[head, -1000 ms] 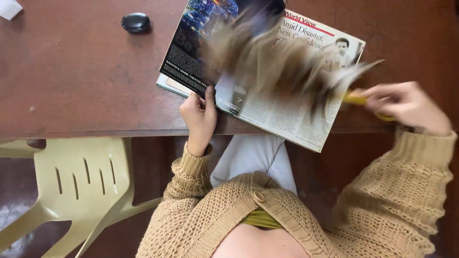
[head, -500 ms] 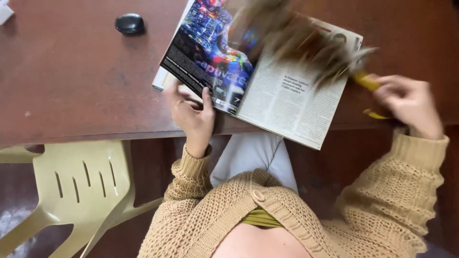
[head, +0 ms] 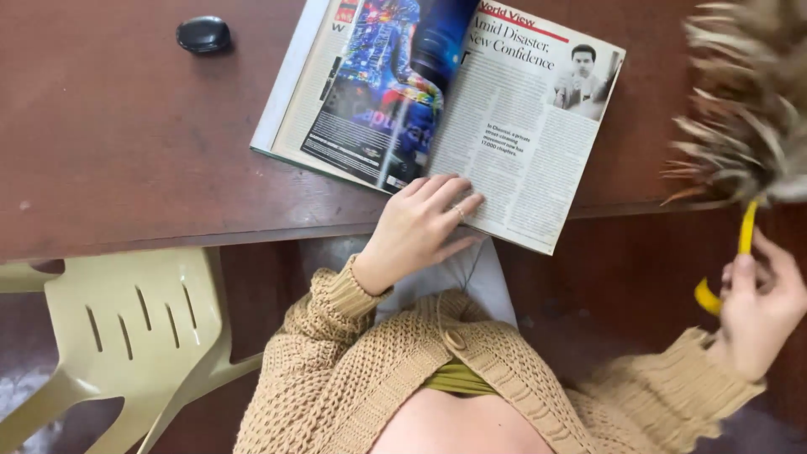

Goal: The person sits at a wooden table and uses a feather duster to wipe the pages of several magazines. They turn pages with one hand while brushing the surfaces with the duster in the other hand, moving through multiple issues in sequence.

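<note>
While your left hand [head: 420, 223] is resting flat on the lower edge of the open magazine [head: 445, 109], your right hand [head: 761, 307] is holding a feather duster [head: 744, 101] off to the magazine's right, past its far page. The left grip is open and spread, fingers lying on the printed page just where it overhangs the desk [head: 126, 143] edge; it is pinning the paper, not clasping it. The right grip is wrapped around the duster's yellow handle [head: 744, 240], low down near its curled end, with the brown feather head blurred above it.

Judging by its looks, the duster is handling light and top-heavy only in bulk: the feathers are soft and springy, the plastic handle stiff and somewhat slick, so taking hold well up the handle would likely be steadier than gripping at the tip. The magazine is thin, floppy and glossy, likely to slide on the smooth brown wood or lift a page unless you are pressing it down near the spine or the lower corner.

A small black oval object [head: 203, 34] is lying well to the magazine's left, and a pale plastic chair [head: 134, 336] is standing below and left of it, under the desk edge.
</note>
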